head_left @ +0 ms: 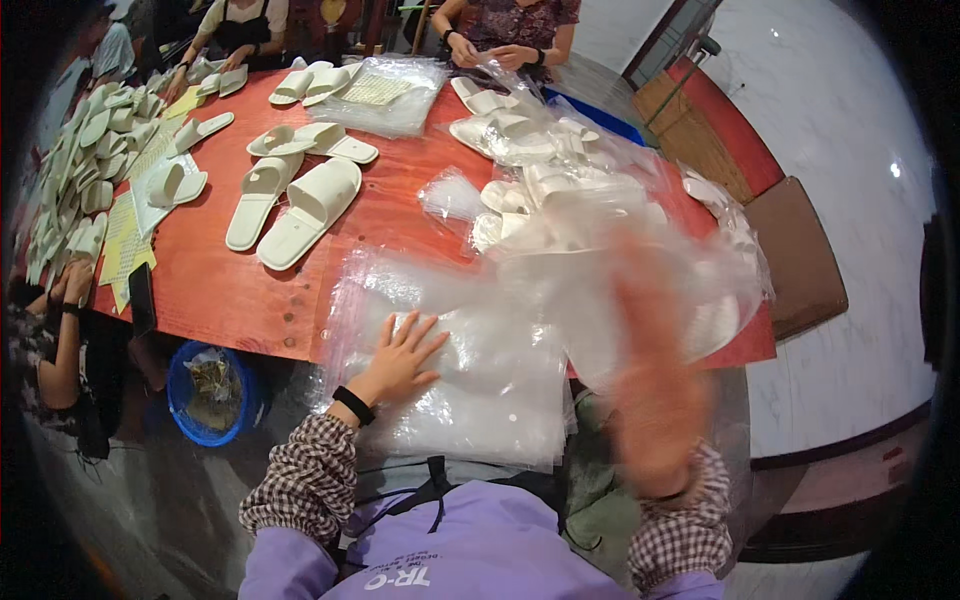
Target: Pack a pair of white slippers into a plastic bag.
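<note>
- I see the left hand (400, 358) lying flat, fingers spread, on the clear bags (500, 385).
- The bags lie at the red table's (190, 290) near edge, poking over it.
- The right hand (655, 420) is a blur by some see-through plastic (590, 325); I can't tell if it grips.
- Two big white slippers (318, 208) sit past the bags.

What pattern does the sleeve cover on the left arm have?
Brown-and-white checks on the sleeve cover; head view.

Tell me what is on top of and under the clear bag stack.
The left hand rests spread on the clear bag stack. Red tabletop borders it, but what lies directly underneath is covered.
</note>
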`<control>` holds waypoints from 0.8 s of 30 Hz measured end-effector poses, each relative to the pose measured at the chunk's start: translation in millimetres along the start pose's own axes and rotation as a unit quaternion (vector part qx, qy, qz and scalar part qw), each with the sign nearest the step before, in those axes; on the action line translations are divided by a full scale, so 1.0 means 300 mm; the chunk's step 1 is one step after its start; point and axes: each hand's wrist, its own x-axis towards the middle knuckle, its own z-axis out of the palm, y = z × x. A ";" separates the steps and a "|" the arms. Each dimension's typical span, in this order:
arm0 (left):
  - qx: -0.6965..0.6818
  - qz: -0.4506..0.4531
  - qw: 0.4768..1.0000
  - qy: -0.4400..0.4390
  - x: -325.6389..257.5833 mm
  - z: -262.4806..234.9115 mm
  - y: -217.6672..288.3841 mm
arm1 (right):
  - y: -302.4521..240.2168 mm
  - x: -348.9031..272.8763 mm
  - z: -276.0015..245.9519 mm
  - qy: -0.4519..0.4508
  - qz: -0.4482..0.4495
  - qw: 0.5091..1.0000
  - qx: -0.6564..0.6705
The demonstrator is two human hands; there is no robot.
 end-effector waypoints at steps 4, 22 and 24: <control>0.073 0.024 0.995 0.063 -0.030 0.131 -0.083 | -0.207 -0.022 0.434 -0.350 0.018 0.900 0.261; -0.182 -0.084 0.979 -0.048 -0.040 0.022 -0.040 | 0.813 -0.268 0.520 -0.157 0.344 0.922 0.084; -0.200 -0.100 0.973 -0.063 -0.076 0.006 -0.036 | 0.818 -0.257 0.565 -0.138 0.426 0.865 0.228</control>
